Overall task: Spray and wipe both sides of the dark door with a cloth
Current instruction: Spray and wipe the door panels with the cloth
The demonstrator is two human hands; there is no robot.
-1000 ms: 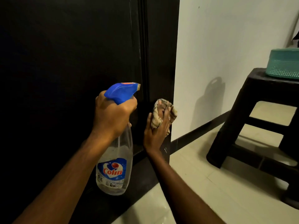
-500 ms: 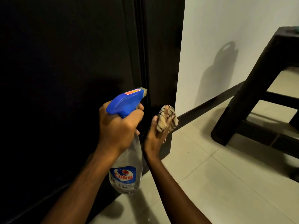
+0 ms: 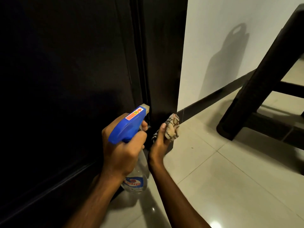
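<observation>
**Left hand (image 3: 121,153) on the sprayer, right hand (image 3: 158,145) on the cloth, low by the dark door (image 3: 65,79)**

Our hands work apart but close together near the foot of the door. The left one wraps around the neck of the spray bottle (image 3: 126,127), with a finger curled over the front by the trigger. We judge this grip keeps the nozzle ready, since its pale tip points at the seam where the door meets the door frame (image 3: 164,63). The right hand pinches the cloth (image 3: 171,127), bunched into a pad, at the bottom corner of the frame just beside the wall (image 3: 230,30). We cannot tell whether the cloth presses on the frame or sits just off it. Bunching it gives us a thick, soft face to rub with, and holding it next to the nozzle lets a wipe follow each spray quickly.

The bottle has a hard blue plastic head with a red sticker. Its clear body carries a blue label and hangs close above the floor (image 3: 230,178). The cloth is beige and woven, with thin dark zigzag lines. The door is a matte, near-black panel with a raised moulding running low across it. Pale glossy tiles reflect the light, and a dark skirting (image 3: 213,97) lines the white wall. A dark stool (image 3: 256,83) with slanted legs stands well apart on the right.
</observation>
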